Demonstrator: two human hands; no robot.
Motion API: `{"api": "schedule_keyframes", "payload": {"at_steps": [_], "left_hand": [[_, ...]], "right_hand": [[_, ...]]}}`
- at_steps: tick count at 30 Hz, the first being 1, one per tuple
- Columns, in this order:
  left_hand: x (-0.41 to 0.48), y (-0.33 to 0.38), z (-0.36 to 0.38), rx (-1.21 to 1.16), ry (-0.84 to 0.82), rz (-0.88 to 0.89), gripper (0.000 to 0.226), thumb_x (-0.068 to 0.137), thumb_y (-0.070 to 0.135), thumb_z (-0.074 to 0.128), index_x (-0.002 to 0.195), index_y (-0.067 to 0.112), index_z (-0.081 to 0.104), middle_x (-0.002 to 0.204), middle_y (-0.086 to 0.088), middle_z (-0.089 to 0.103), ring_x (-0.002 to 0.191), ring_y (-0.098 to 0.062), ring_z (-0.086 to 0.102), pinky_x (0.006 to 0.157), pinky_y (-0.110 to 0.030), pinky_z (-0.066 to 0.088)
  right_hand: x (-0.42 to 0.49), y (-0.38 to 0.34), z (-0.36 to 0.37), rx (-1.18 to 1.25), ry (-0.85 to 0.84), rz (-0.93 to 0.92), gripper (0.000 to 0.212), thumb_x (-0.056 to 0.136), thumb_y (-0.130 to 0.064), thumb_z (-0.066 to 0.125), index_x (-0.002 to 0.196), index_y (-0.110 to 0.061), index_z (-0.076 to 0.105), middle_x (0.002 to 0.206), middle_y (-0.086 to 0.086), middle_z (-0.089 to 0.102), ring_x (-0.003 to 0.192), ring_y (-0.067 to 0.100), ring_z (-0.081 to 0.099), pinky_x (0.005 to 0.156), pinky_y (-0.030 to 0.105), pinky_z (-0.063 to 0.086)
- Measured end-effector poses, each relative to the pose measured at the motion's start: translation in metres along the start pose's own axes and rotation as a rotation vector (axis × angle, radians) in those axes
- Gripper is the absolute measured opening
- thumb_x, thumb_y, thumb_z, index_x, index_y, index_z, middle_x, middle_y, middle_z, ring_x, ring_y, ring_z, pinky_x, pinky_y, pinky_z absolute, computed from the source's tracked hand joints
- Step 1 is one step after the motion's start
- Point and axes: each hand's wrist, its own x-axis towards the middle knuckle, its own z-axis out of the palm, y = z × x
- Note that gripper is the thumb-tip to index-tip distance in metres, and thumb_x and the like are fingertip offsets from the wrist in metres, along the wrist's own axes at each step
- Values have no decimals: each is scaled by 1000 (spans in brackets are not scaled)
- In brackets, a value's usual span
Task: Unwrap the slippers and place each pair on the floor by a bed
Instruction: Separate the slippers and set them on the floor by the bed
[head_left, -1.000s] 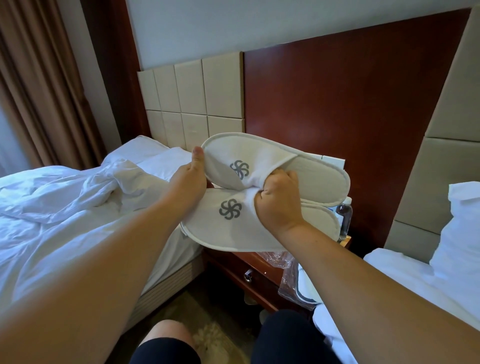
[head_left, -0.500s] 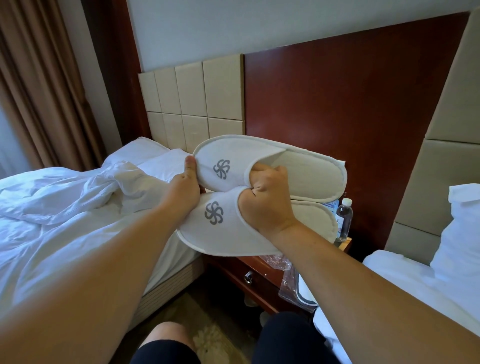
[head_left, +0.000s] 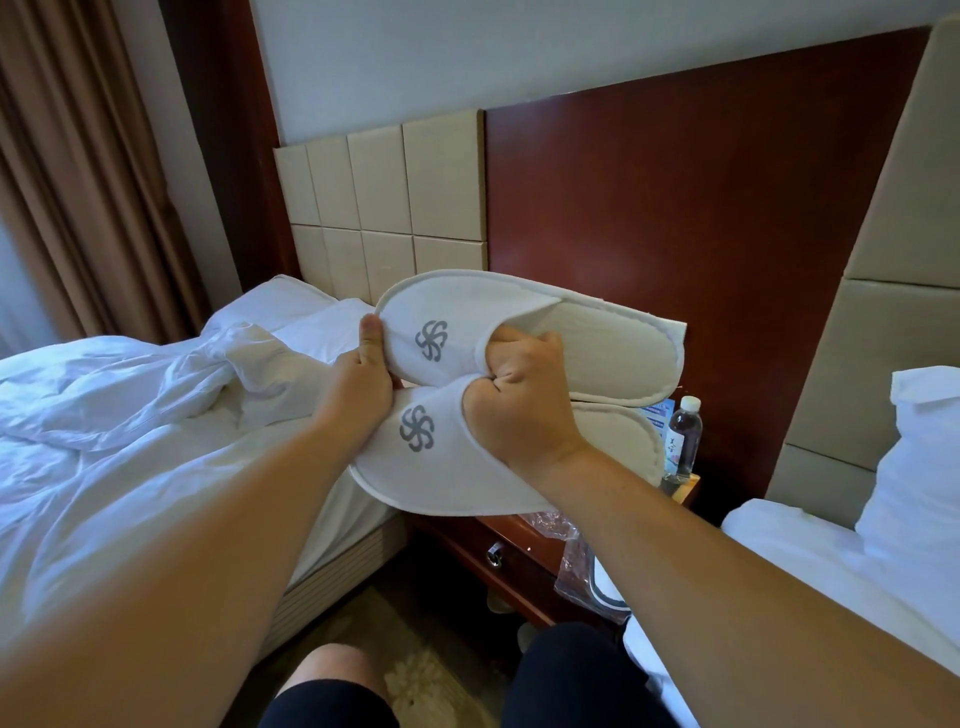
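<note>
Two white slippers with grey pinwheel logos are held up side by side above the nightstand, toes pointing left. My left hand (head_left: 361, 382) grips the toe ends, its thumb lying on the upper slipper (head_left: 597, 345). My right hand (head_left: 519, 402) has its fingers curled inside the slipper openings, gripping the uppers; the lower slipper (head_left: 415, 467) sits under that hand. No wrapper is on them. Clear plastic wrapping (head_left: 571, 564) with another slipper in it hangs off the nightstand's edge.
A wooden nightstand (head_left: 511, 545) with a water bottle (head_left: 684, 439) stands between the rumpled left bed (head_left: 130, 447) and the right bed (head_left: 810, 551). Carpeted floor (head_left: 374, 639) shows below, beside my knees. A pillow (head_left: 919, 467) rests at the right.
Both hands and the slippers have shifted slightly left and down across the frames. The grip stays the same.
</note>
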Motion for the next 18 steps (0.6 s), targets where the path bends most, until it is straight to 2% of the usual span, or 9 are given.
{"api": "schedule_keyframes", "payload": {"at_steps": [2,3,5,7,8,10,13,16,18], "left_hand": [[3,-2,-4,11,-16,-6,79,86,79,14,55,19,54,42,8,56,57,-19,58,63,-33,41],[4,-3,-7,22,-31,-16,77,87,78,16,60,19,58,47,7,60,60,-19,60,64,-34,43],[6,-6,-12,72,-42,-49,60,91,70,26,85,22,61,70,2,69,69,-20,64,65,-35,47],[6,-5,-17,113,6,-42,32,92,56,45,106,28,53,101,0,66,79,-19,63,63,-33,49],[4,-2,-20,141,32,21,27,92,46,54,113,30,50,113,3,59,87,-17,62,65,-30,48],[-1,9,-25,253,42,286,43,88,28,63,126,33,46,125,8,44,106,-14,53,79,-28,44],[-17,34,-32,424,-136,710,62,77,8,66,130,33,50,138,5,40,125,-19,39,98,-34,36],[-36,57,-31,598,-376,942,73,71,12,68,136,37,46,152,7,29,138,-18,23,106,-36,25],[-41,64,-28,719,-451,1023,77,71,23,71,140,39,41,155,11,24,143,-12,11,108,-33,16]], "right_hand": [[1,1,1,40,-27,25,14,58,-4,43,49,-10,51,60,-6,60,55,18,46,71,39,36],[4,3,0,55,-49,46,18,59,-4,43,45,-15,40,54,-7,50,52,19,40,66,38,35],[10,7,-1,-3,-133,71,29,65,-5,46,48,-20,29,55,-7,38,55,21,37,65,36,31],[14,15,0,-237,-231,45,33,76,-10,53,52,-19,33,67,-6,39,70,22,38,73,36,29],[15,18,1,-364,-269,39,28,79,-15,54,57,-19,38,76,-4,40,79,21,35,75,36,26],[17,23,0,-522,-297,50,17,78,-14,55,66,-24,48,86,-3,40,85,21,32,74,36,20],[17,23,-3,-611,-299,61,23,77,-5,52,66,-25,50,73,-3,46,70,22,37,72,35,18],[17,17,-4,-588,-349,41,22,81,-9,52,68,-27,55,61,-8,45,69,24,48,71,32,25],[15,13,-2,-547,-375,-12,16,85,-15,57,81,-27,68,77,-7,61,83,24,59,71,30,31]]}}
